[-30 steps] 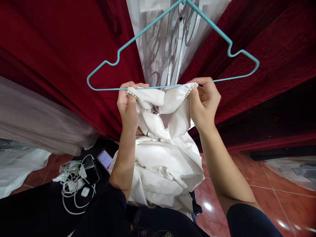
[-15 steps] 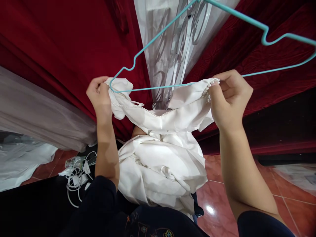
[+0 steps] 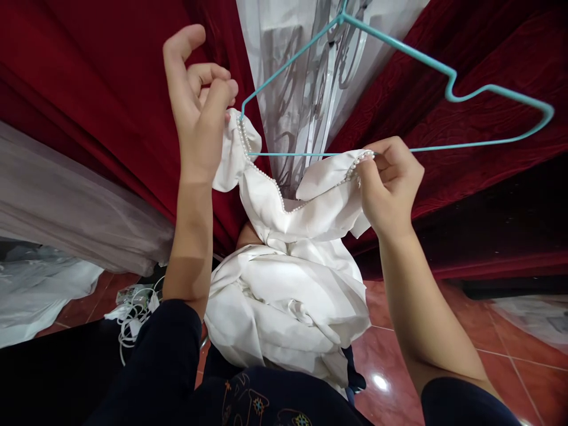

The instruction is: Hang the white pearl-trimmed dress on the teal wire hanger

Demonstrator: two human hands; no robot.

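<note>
A white dress (image 3: 288,296) with a pearl-trimmed neckline lies bunched over my lap, its top raised toward a light-blue wire hanger (image 3: 399,44). The left pearl-edged strap sits over the hanger's left end. Beside it my left hand (image 3: 199,112) is lifted, index finger raised and the other fingers loosely bent; a lower fingertip appears to touch the white fabric. My right hand (image 3: 393,183) pinches the pearl edge of the other strap between thumb and fingers, just at the hanger's bottom bar. The hanger's right shoulder carries no fabric.
Dark red curtains (image 3: 110,77) hang on both sides, with white drapery and a scrolled white metal frame (image 3: 331,89) between them. White cables (image 3: 133,316) lie on a black surface at lower left. Pale tulle (image 3: 66,189) hangs at the left, above red floor tiles (image 3: 386,349).
My left hand has risen and loosened from the strap, which now sits on the hanger's left end. The hanger's left end has shifted up and right. My right hand has moved slightly left, still pinching.
</note>
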